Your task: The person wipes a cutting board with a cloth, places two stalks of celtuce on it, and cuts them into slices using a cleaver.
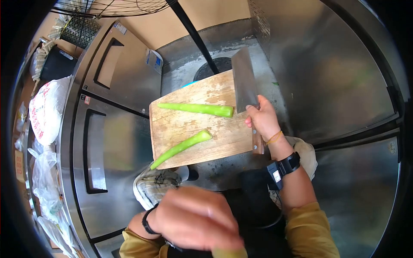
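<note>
Steel cleaver [245, 84] clamped in right hand [263, 117], tapering green vegetables [195, 109] on scuffed wooden board [234, 138], blurred left hand [195, 218], grip unclear.

Head view, facing forward and down, close over hands [264, 117].

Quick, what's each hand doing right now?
Left hand: curled, blurry, something pale green at it; can't tell if held.
Right hand: closed, holding the cleaver.
</note>
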`<state>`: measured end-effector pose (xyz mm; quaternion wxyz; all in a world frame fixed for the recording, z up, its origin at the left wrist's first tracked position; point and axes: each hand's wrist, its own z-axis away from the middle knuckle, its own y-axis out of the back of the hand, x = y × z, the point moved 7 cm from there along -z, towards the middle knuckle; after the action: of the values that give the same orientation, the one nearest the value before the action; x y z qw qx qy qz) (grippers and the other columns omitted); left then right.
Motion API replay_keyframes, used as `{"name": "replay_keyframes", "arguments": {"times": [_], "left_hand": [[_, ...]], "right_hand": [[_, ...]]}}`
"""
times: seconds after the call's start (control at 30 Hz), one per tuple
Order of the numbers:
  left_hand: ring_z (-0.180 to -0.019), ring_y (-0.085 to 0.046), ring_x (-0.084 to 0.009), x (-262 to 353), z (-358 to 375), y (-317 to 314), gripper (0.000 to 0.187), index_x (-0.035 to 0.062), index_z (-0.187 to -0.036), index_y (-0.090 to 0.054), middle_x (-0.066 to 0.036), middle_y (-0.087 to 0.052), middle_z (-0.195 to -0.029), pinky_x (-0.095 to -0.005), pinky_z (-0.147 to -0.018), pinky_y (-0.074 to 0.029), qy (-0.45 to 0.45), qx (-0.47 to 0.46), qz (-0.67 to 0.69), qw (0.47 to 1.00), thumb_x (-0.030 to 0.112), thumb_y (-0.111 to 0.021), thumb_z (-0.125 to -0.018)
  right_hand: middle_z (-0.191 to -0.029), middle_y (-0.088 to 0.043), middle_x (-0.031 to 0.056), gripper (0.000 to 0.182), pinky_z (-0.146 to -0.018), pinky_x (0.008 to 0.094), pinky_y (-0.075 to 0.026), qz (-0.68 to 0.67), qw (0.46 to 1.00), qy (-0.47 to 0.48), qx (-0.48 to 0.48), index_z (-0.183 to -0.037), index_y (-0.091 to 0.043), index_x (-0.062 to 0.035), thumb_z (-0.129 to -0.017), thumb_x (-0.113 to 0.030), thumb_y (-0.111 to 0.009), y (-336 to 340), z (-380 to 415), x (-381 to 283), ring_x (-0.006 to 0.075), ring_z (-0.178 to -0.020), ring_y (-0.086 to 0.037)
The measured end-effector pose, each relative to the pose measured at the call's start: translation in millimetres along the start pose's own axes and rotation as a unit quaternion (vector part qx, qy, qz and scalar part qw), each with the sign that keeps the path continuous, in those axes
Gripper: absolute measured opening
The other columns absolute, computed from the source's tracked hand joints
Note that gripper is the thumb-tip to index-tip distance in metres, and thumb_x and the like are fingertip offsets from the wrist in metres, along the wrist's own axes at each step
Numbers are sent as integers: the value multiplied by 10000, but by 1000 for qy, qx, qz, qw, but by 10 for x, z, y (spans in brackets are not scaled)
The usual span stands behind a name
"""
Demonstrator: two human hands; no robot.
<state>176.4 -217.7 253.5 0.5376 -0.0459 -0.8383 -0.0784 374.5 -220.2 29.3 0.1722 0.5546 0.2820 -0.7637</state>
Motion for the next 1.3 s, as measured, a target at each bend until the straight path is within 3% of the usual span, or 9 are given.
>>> {"name": "replay_keyframes", "arguments": {"times": [0.3,0.47,0.57,0.67,0.77,0.87,1.03,1.13,1.3], "left_hand": [[-671,-637,-208,506,-149,-315,148,-66,-843,-715,-146,-675,-840,-280,-547,-507,-234,55,4,971,54,-639,-883],[-635,-653,-300,110,35,-54,192,-68,-748,-649,-205,-651,-755,-370,-559,-541,53,66,134,987,78,-639,-873],[-707,-640,-223,-447,126,231,188,-46,-916,-645,-147,-660,-884,-343,-638,-528,256,264,123,922,132,-691,-875],[-729,-630,-167,-912,351,320,274,-56,-1085,-631,-133,-662,-886,-315,-686,-531,283,325,306,849,135,-683,-895],[-828,-629,-125,-961,399,283,209,-48,-1106,-643,-116,-670,-1045,-242,-773,-519,281,272,342,854,64,-625,-930],[-750,-654,-195,-816,361,234,264,-57,-1058,-655,-142,-671,-911,-328,-677,-540,298,263,224,890,126,-703,-874],[-725,-675,-274,-43,-45,-90,247,-30,-976,-693,-195,-684,-853,-362,-637,-553,22,-34,143,989,209,-654,-923],[-692,-655,-237,208,-85,-288,173,-53,-912,-711,-168,-679,-846,-311,-588,-535,-121,36,131,983,87,-611,-915],[-713,-656,-241,351,-4,-345,157,-83,-907,-710,-172,-670,-865,-297,-594,-542,-145,117,126,974,7,-582,-918]], "right_hand": [[-766,-567,52,169,-474,243,-462,-7,1000,-6,6,-1069,-525,15,-910,-37,-545,-36,-10,-9,102,-529,-545],[-774,-570,52,180,-473,244,-463,-5,1000,-18,-7,-1079,-520,16,-911,-44,-548,-81,-16,17,103,-532,-548],[-780,-573,50,191,-474,244,-464,-8,1000,-18,-4,-1089,-516,15,-912,-49,-550,-76,-49,36,103,-536,-551],[-801,-578,54,198,-477,247,-467,-13,1000,-27,0,-1094,-514,13,-911,-49,-552,-74,-37,60,103,-545,-556],[-833,-582,62,201,-483,249,-471,-15,999,-33,2,-1098,-513,13,-910,-46,-551,-63,-18,44,105,-557,-561],[-855,-582,67,210,-494,249,-476,-23,999,-35,1,-1107,-510,17,-911,-45,-551,-64,-26,29,106,-570,-565],[-852,-581,70,220,-512,249,-488,-27,999,-36,-16,-1116,-510,32,-912,-44,-549,-86,-65,87,107,-583,-565],[-842,-584,88,219,-477,257,-473,-13,999,-36,-6,-1096,-515,37,-882,-7,-525,-101,-60,79,116,-550,-552],[-852,-585,89,213,-481,255,-472,-20,999,-39,-16,-1088,-515,43,-883,-16,-531,-132,-47,89,114,-557,-550]]}}
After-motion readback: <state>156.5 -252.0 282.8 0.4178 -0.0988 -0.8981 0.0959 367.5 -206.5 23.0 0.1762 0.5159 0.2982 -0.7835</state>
